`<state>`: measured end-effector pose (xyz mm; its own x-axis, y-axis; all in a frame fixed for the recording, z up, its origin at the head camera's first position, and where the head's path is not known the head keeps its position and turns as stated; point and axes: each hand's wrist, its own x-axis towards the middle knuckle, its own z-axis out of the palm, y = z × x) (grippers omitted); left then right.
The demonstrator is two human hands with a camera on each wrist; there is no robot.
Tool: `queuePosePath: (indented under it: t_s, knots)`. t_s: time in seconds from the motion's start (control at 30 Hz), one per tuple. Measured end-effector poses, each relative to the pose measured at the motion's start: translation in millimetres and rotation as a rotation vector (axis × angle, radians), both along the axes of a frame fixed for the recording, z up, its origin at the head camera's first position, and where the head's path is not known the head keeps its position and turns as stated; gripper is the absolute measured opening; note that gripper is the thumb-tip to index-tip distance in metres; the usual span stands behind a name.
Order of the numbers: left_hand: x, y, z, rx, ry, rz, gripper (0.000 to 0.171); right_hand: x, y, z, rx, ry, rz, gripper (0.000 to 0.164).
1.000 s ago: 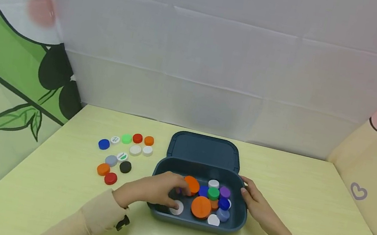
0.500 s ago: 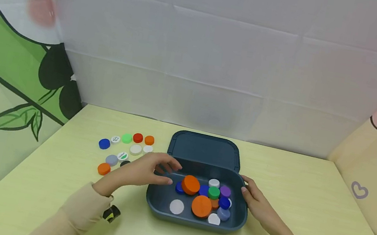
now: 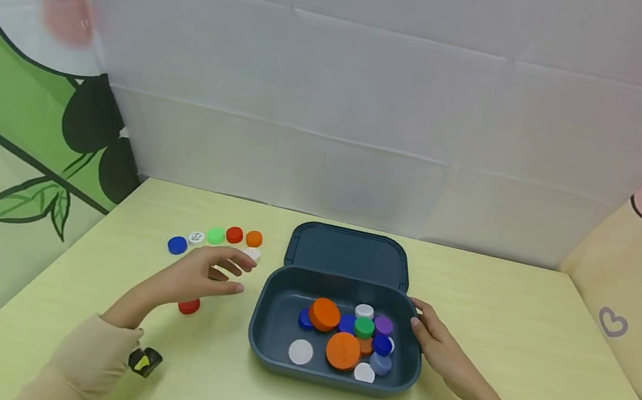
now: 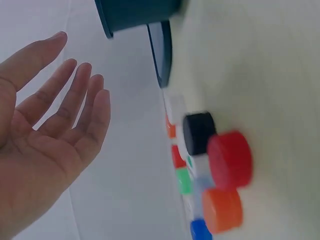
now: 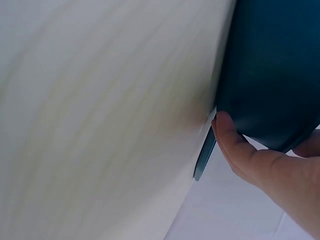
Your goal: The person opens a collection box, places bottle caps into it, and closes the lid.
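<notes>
In the head view a dark blue plastic box holds several bottle caps, among them a large orange cap, a green cap and a white cap. My left hand hovers left of the box, fingers spread and nothing in them. It hides part of a loose group of caps on the table, where a red cap and a black cap show in the left wrist view. My right hand grips the box's right end, thumb at the rim and fingers against the outer wall.
Behind the box lies its dark blue lid, flat on the pale wooden table. More loose caps, such as a blue cap and a light green cap, lie at the left. A white sheet stands along the back edge.
My left hand has come up out of the box, leaving the white cap on its floor, and moved left over the loose caps. The right hand and box have stayed put.
</notes>
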<state>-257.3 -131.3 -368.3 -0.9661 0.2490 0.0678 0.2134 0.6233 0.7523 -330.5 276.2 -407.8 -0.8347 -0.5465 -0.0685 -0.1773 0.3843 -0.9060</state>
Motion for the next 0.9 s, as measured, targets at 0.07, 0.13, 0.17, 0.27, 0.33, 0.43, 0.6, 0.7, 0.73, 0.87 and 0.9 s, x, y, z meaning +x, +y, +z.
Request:
queuePosePath:
  t_s: [0.07, 0.13, 0.17, 0.27, 0.33, 0.43, 0.6, 0.7, 0.73, 0.87, 0.9]
  knots:
    - [3.1, -9, -3.8, -0.007, -0.013, 0.021, 0.038, 0.1, 0, -0.3, 0.000, 0.001, -0.002, 0.041]
    - [6.6, -18, -7.7, -0.008, -0.029, 0.040, 0.038, 0.1, 0, -0.4, 0.002, 0.001, -0.002, 0.041]
    - [8.1, -22, -9.9, -0.010, -0.035, 0.049, 0.038, 0.0, 0, -0.5, 0.003, 0.001, -0.002, 0.041]
    - [13.3, -33, -15.9, -0.021, -0.054, 0.068, 0.039, -0.4, 0, -0.9, 0.006, 0.003, -0.001, 0.042]
    - [16.5, -38, -19.1, -0.038, -0.058, 0.083, 0.039, -0.6, 1, -1.2, 0.007, 0.003, 0.001, 0.042]
    - [20.6, -43, -22.1, -0.065, -0.052, 0.092, 0.037, -0.9, 1, -1.4, 0.007, 0.002, 0.003, 0.042]
    - [25.0, -48, -27.4, -0.105, -0.037, 0.097, 0.036, -1.3, 2, -1.1, 0.009, 0.002, 0.005, 0.043]
    - [26.3, -49, -31.4, -0.138, -0.033, 0.109, 0.037, -1.4, 2, -1.4, 0.012, 0.002, 0.005, 0.043]
    - [26.7, -49, -32.3, -0.147, -0.033, 0.112, 0.037, -1.4, 2, -1.5, 0.013, 0.002, 0.004, 0.043]
    - [28.0, -47, -33.6, -0.185, -0.026, 0.129, 0.037, -1.2, 1, -1.7, 0.019, 0.005, 0.000, 0.043]
    - [28.4, -47, -33.4, -0.191, -0.025, 0.134, 0.038, -1.1, 1, -1.6, 0.020, 0.005, -0.001, 0.043]
